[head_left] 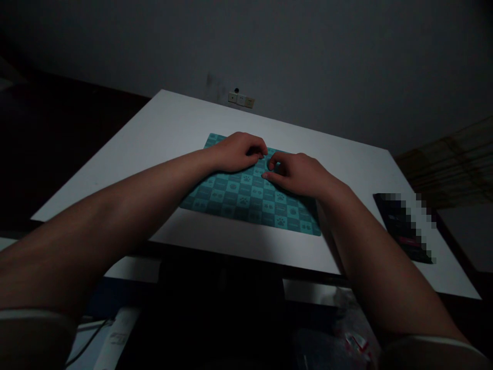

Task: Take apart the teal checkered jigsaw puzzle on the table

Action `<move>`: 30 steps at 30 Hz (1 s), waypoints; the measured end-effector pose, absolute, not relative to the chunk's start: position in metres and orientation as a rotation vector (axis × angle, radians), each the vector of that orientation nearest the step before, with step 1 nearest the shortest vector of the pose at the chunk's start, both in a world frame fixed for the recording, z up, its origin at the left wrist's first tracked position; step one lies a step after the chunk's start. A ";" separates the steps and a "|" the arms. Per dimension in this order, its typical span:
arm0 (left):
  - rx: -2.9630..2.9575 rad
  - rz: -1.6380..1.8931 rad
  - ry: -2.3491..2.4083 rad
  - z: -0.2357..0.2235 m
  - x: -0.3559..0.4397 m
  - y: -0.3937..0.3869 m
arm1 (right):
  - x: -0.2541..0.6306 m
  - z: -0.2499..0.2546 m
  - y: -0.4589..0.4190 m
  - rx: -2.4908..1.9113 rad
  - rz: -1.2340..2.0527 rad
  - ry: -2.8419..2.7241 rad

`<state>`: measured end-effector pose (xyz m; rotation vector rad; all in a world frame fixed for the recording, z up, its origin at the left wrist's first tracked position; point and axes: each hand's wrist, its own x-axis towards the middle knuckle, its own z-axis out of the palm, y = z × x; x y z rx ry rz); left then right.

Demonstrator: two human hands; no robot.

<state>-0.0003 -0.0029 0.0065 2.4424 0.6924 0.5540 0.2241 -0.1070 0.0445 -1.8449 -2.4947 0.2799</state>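
A teal mat [246, 200] with a checkered pattern of paw prints lies on the white table under both hands. My left hand [239, 151] rests over its upper part, fingers curled and thumb brought close to the fingertips. Whatever may be in that pinch is too small and dark to make out. Just to the right, my right hand [298, 172] hovers over or touches the mat, its thumb and bent forefinger apart with nothing visible between them. The fingertips of the two hands face each other across a narrow gap.
On the right of the white table [339, 149] lies a dark flat item [400, 226], partly pixelated. Wall sockets [241, 99] sit behind the far edge. Below the near edge are a clear plastic bag [354, 329] and a white object [117, 336] beside a cable.
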 end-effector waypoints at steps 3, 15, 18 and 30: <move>2.441 0.555 0.699 0.007 -0.001 -0.004 | 0.225 0.045 -0.106 -1.831 0.321 -2.485; 2.542 0.547 0.641 0.004 0.000 -0.002 | 0.231 0.042 -0.103 -1.814 0.360 -2.438; 2.652 0.504 0.644 0.004 0.001 -0.004 | 0.229 0.042 -0.103 -1.789 0.380 -2.440; 2.681 0.418 0.725 0.000 0.003 -0.001 | 0.230 0.038 -0.100 -1.758 0.391 -2.432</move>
